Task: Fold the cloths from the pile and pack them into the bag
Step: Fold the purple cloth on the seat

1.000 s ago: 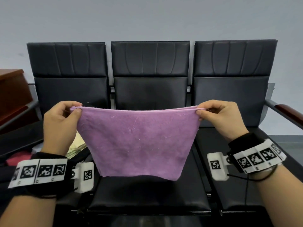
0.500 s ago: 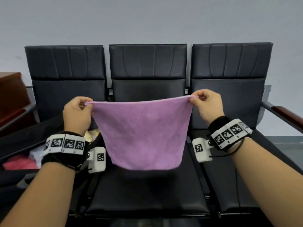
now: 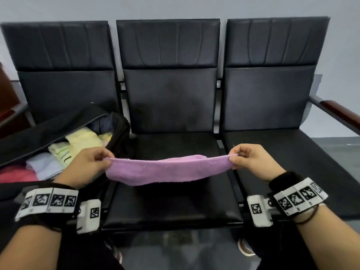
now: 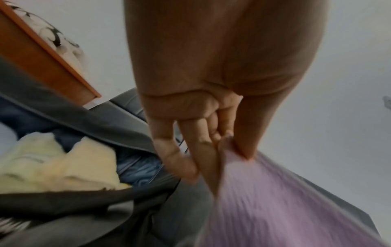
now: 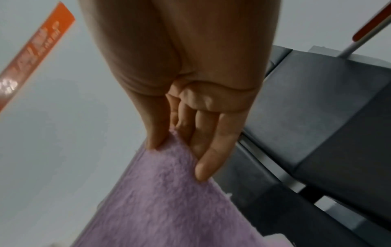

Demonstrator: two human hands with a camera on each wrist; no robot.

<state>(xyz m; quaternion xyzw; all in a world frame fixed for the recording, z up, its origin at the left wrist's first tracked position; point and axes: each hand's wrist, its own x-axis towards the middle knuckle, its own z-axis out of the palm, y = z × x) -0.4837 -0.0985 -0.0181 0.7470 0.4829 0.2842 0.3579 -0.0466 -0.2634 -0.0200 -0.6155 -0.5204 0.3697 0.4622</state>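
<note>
A purple cloth (image 3: 165,169) stretches between my two hands just above the middle black seat (image 3: 171,207). My left hand (image 3: 106,159) pinches its left corner, thumb against fingers, and the left wrist view shows that corner (image 4: 228,150) squeezed in the pinch. My right hand (image 3: 232,157) pinches the right corner, seen close in the right wrist view as cloth (image 5: 169,192) under the thumb and fingers. The cloth sags in the middle and hangs only a short way down. The open black bag (image 3: 48,129) lies on the left seat, holding folded yellow cloths (image 3: 81,141) and others.
A row of three black chairs with high backs (image 3: 169,55) fills the view. The right seat (image 3: 288,162) has a wooden armrest (image 3: 341,112) beside it. A red cloth (image 3: 15,175) and a pale blue one (image 3: 44,166) lie in the bag. A brown cabinet stands far left.
Both hands have dropped with the cloth from chest height to just above the middle seat. The cloth, which hung as a tall sheet, now looks like a shallow band.
</note>
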